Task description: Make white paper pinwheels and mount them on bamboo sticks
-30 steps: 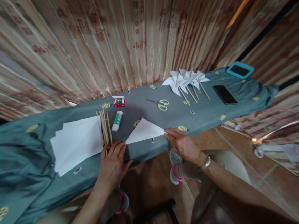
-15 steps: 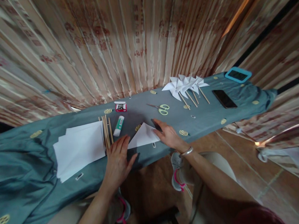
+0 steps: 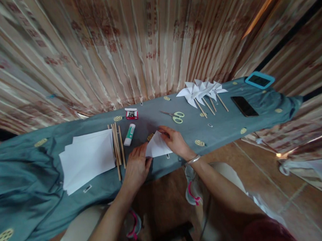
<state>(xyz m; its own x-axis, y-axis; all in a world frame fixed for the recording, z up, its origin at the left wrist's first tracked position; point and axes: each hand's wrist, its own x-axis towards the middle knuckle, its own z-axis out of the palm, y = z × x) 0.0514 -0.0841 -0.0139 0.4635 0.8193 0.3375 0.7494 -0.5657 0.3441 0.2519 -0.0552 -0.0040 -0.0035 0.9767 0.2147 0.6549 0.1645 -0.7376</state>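
A folded sheet of white paper (image 3: pixel 157 146) lies near the front edge of the cloth-covered table, between my hands. My left hand (image 3: pixel 136 167) grips its left corner, thumb below and fingers above. At its upper right, my right hand (image 3: pixel 176 142) has the fingers bent in and pinches the paper's edge. A green and white glue stick (image 3: pixel 129 134) lies just beyond my left hand, beside several thin wooden sticks (image 3: pixel 116 145). Scissors with pale green handles (image 3: pixel 178 117) rest behind the folded paper.
A stack of white paper (image 3: pixel 88 160) lies at the left. Near the back edge stands an open red box (image 3: pixel 132 114) of small metal pieces. White paper pinwheels (image 3: pixel 200 92) on sticks lie at the right, near a black phone (image 3: pixel 244 106) and a blue-framed device (image 3: pixel 259 80).
My left hand has moved right onto the paper's left corner. My right hand's fingers have curled in onto its upper right edge. The paper looks narrower and slightly lifted.
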